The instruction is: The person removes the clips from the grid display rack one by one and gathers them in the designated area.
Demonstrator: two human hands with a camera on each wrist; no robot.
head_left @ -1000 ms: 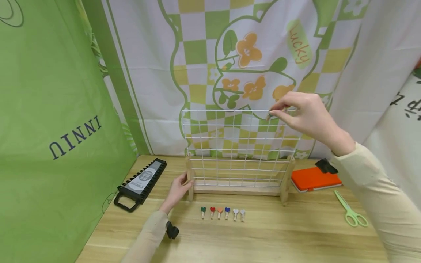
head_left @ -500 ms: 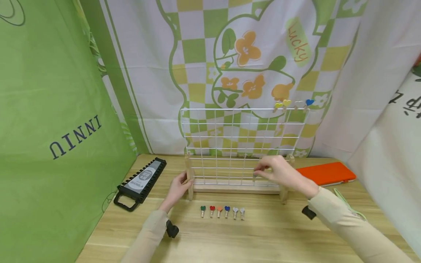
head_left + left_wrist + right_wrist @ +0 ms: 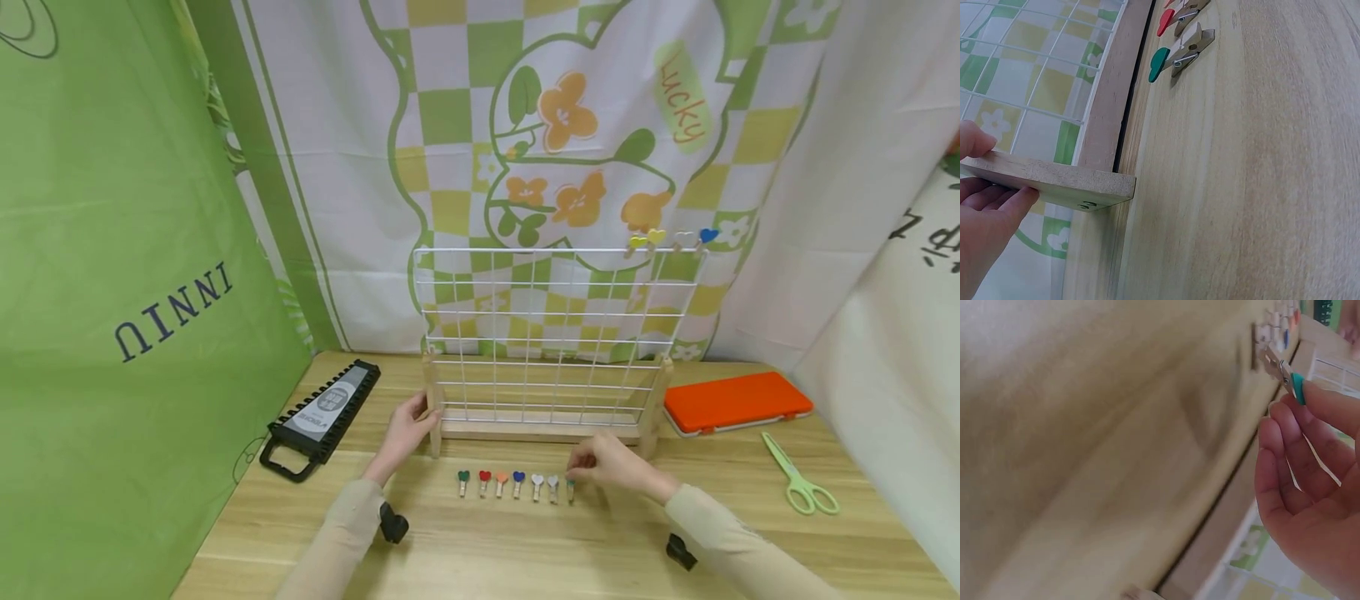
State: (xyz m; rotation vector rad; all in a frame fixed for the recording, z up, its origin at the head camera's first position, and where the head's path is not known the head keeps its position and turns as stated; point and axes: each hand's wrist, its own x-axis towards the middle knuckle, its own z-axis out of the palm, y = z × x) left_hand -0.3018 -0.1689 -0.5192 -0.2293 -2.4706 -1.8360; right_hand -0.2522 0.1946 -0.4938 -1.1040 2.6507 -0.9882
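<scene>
My left hand (image 3: 408,429) holds the left wooden leg (image 3: 1054,178) of a white wire grid rack (image 3: 528,312), thumb on one side and fingers on the other. My right hand (image 3: 611,462) pinches a small wooden clothespin (image 3: 1285,374) with a teal heart between thumb and fingertip, at the right end of a row on the table. The row has mini clothespins with hearts: green (image 3: 463,481), red (image 3: 484,481), orange (image 3: 502,481), dark blue (image 3: 518,481) and two pale ones. Two yellow, one white and one blue heart clothespin (image 3: 708,237) stand clipped along the grid's top right.
A black toothed holder with a handle (image 3: 322,421) lies at the left of the wooden table (image 3: 480,558). On the right are an orange case (image 3: 738,402) and light green scissors (image 3: 799,483). Patterned curtains (image 3: 450,117) hang behind and beside the table.
My right hand has come down from the grid's top wire to the table with the teal clothespin, uncovering the clothespins at the top right. My left hand has stayed on the leg.
</scene>
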